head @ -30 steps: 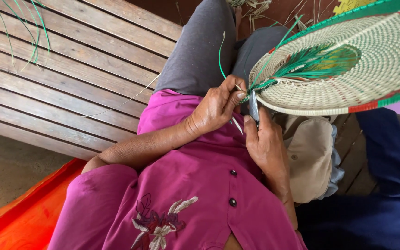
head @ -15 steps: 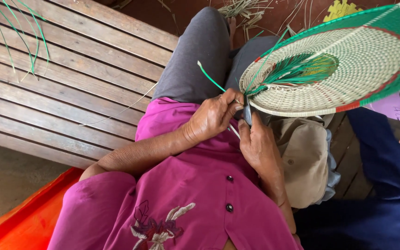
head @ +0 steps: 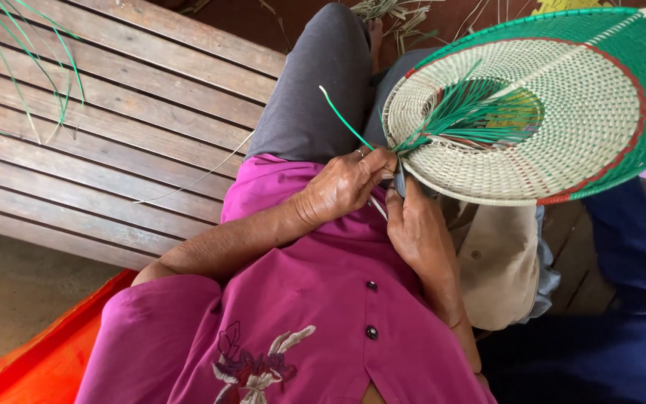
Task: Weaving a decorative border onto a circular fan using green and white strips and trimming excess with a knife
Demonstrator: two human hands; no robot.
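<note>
A round woven piece (head: 562, 127), cream in the middle with a red ring and a green border, hangs tilted over my lap. Loose green strips (head: 472, 112) fan out of its open centre. My left hand (head: 345, 183) pinches a green strip (head: 342, 120) at the near rim, and the strip's free end sticks up to the left. My right hand (head: 416, 232) sits just below, fingers closed on a small dark blade-like tool (head: 399, 183) held against the same rim. The tool's tip is hidden between my fingers.
A slatted wooden bench (head: 114, 120) runs along my left, with loose green strips (head: 31, 67) and a pale straw (head: 196, 176) lying on it. Beige cloth (head: 499, 262) and blue fabric (head: 629, 299) lie at my right. An orange sheet (head: 39, 359) covers the floor corner.
The woven piece has turned and tipped toward me, showing more of its green border. The free end of the green strip swung from curved upward to pointing left. Both hands stayed at the rim.
</note>
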